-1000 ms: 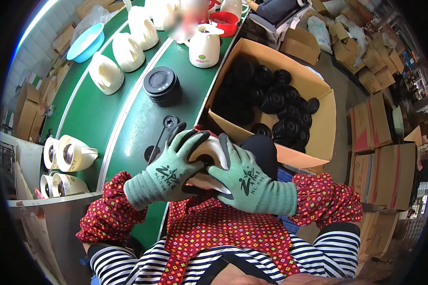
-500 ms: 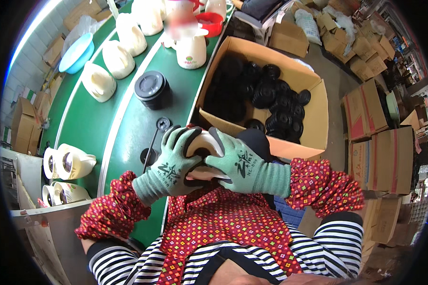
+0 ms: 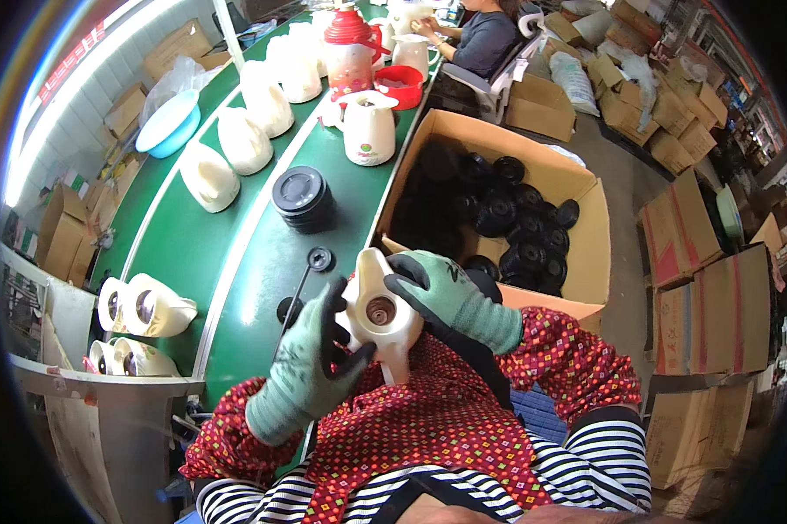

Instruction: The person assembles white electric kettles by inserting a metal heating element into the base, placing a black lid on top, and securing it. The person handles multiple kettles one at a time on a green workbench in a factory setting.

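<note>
A cream-white vacuum jug [image 3: 378,271] sits at my lap. Its round top opening faces up, the spout points away from me and the handle toward me. My right hand [image 3: 450,297], in a green glove with a dark palm, grips the jug's right side. At the jug's left edge, my left hand [image 3: 310,371], gloved alike, has its fingers and thumb spread apart; whether they touch it is hard to tell. Just beyond the left hand, a thin black rod tool with a round end [image 3: 320,258] lies on the green work surface [image 3: 236,306].
A stack of black round lids [image 3: 302,196] stands on the bench. An open carton [image 3: 577,293] of black round parts is at right. Farther off are white jugs [image 3: 210,179], a red thermos [image 3: 350,52], a red basin [image 3: 402,87], a blue basin [image 3: 168,122] and a seated person [image 3: 485,39].
Both hands covered the jug earlier. It now shows its top opening and spout; my left hand has spread its fingers and drawn back toward me. The view has shifted, bringing the co-worker into sight.
</note>
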The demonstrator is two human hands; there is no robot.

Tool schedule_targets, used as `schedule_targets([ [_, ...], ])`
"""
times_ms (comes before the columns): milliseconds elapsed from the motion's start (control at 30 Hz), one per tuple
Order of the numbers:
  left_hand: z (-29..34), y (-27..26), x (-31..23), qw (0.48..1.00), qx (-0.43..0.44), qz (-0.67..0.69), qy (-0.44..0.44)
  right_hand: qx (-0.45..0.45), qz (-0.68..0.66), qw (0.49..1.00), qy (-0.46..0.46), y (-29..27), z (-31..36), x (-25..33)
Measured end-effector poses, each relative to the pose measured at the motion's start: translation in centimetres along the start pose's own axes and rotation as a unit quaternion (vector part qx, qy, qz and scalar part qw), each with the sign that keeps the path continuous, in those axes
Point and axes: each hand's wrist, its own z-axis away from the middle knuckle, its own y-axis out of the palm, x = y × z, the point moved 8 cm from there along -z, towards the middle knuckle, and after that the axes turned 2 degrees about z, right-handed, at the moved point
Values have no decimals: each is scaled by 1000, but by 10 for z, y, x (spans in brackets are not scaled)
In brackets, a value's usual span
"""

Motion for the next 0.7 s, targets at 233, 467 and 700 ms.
schedule_targets([
  [233,-56,-16,-7,939,-32,-275,204,8,58,994,-91,21,-14,9],
  [467,-80,11,-4,936,67,-317,141,112,236,965,33,29,7,10],
  [700,-90,21,9,923,60,-366,98,103,249,963,9,37,-6,12],
])
